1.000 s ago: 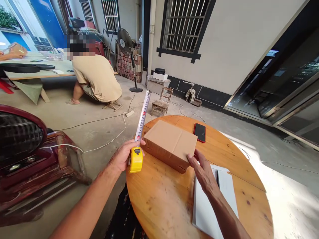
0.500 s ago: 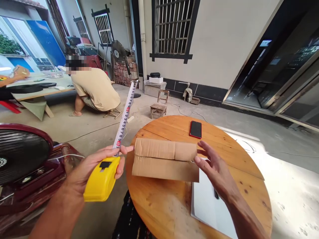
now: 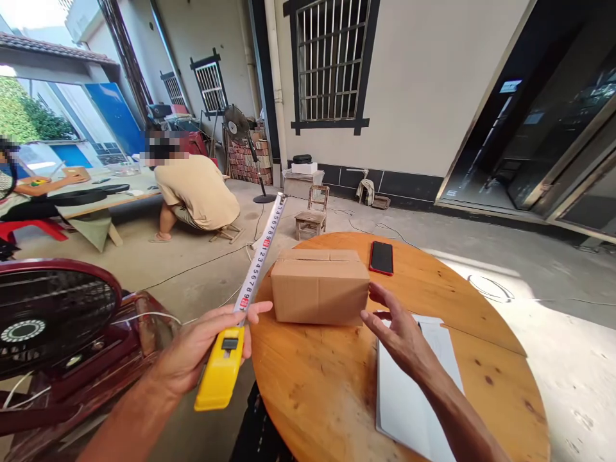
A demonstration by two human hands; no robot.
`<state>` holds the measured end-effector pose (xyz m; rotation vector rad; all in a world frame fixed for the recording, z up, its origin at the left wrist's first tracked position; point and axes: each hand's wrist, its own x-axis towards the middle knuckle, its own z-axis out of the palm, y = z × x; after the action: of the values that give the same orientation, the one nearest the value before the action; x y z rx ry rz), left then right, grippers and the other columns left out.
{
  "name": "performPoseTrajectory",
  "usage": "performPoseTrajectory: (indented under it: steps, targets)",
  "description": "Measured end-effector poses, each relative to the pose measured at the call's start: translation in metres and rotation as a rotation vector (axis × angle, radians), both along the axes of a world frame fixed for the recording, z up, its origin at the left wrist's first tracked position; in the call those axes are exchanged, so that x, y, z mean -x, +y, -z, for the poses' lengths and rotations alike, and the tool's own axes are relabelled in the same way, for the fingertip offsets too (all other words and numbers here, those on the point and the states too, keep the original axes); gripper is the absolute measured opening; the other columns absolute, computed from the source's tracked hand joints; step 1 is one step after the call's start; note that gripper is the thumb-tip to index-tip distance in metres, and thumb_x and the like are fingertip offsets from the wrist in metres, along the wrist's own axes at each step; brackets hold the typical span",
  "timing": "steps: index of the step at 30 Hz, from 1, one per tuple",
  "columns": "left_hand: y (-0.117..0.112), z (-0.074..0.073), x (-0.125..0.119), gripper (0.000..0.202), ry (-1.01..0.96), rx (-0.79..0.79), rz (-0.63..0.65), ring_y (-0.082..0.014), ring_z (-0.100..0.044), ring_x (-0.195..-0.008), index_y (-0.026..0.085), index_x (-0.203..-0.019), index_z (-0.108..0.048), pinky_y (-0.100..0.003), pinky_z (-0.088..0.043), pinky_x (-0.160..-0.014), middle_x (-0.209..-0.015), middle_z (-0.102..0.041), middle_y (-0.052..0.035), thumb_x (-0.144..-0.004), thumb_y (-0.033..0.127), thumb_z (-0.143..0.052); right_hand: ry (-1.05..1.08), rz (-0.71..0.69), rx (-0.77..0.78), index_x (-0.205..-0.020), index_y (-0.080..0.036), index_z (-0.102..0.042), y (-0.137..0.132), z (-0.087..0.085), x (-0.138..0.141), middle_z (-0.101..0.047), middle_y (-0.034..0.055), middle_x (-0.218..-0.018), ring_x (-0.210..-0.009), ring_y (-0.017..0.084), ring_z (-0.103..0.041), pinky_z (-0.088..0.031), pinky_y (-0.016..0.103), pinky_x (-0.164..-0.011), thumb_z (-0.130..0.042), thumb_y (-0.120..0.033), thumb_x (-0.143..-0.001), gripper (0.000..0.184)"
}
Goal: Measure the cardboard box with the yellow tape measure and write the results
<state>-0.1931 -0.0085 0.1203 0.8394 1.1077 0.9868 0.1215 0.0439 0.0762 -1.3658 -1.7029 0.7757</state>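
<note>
Head view: the left hand (image 3: 202, 343) is gripping the tape (image 3: 222, 369), blade (image 3: 260, 250) already drawn out but not yet lying along the box (image 3: 320, 292); the right hand (image 3: 402, 330) is framing its right end, fingers apart, contact unclear. The box is resting on the worktop (image 3: 312, 391) near paper (image 3: 409, 394).

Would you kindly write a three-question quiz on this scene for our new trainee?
1. Which hand holds the yellow tape measure?
2. True or false: the phone lies on top of the cardboard box.
3. The blade of the tape measure is: A) fully retracted; B) extended; C) wound around the cardboard box.

Key:
1. The left hand.
2. False: the phone lies on the wooden table.
3. B.
</note>
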Motion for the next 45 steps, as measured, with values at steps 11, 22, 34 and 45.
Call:
performPoseTrajectory:
  steps: [11, 22, 34, 45]
  targets:
    - [-0.027, 0.024, -0.048, 0.024, -0.085, 0.182, 0.132, -0.0140, -0.058, -0.045, 0.011, -0.086, -0.068, -0.023, -0.042, -0.046, -0.066, -0.069, -0.0105, -0.083, 0.027, -0.051, -0.025, -0.014, 0.049, -0.135, -0.021, -0.037, -0.005, 0.002, 0.005, -0.055, 0.0125, -0.126, -0.095, 0.024, -0.061, -0.050, 0.040, -0.078, -0.050, -0.042, -0.082, 0.059]
    - [-0.045, 0.028, -0.074, 0.013, -0.262, 0.346, 0.001, -0.0134, -0.059, -0.048, 0.014, -0.078, -0.062, -0.026, -0.044, -0.046, -0.100, -0.070, -0.0131, -0.078, 0.025, -0.055, -0.194, 0.006, -0.110, -0.136, -0.020, -0.034, -0.004, 0.016, 0.004, -0.053, 0.0123, -0.129, -0.114, 0.026, -0.053, -0.046, 0.042, -0.086, -0.046, -0.033, -0.083, 0.056]
    - [-0.056, 0.034, -0.082, 0.018, -0.215, 0.355, -0.059, -0.0149, -0.059, -0.052, 0.014, -0.080, -0.064, -0.027, -0.043, -0.048, -0.099, -0.069, -0.0131, -0.078, 0.031, -0.057, -0.230, 0.020, -0.108, -0.136, -0.016, -0.033, -0.005, 0.018, 0.006, -0.056, 0.0140, -0.124, -0.108, 0.027, -0.055, -0.047, 0.042, -0.082, -0.045, -0.034, -0.083, 0.057]
    - [-0.029, -0.012, -0.036, 0.027, 0.305, 0.077, 0.424, -0.0119, -0.057, -0.053, 0.015, -0.083, -0.064, -0.021, -0.038, -0.049, -0.088, -0.070, -0.0105, -0.083, 0.039, -0.051, -0.212, 0.024, -0.088, -0.136, -0.017, -0.031, -0.010, 0.025, -0.006, -0.048, 0.0146, -0.132, -0.108, 0.024, -0.057, -0.047, 0.041, -0.086, -0.043, -0.037, -0.084, 0.057]
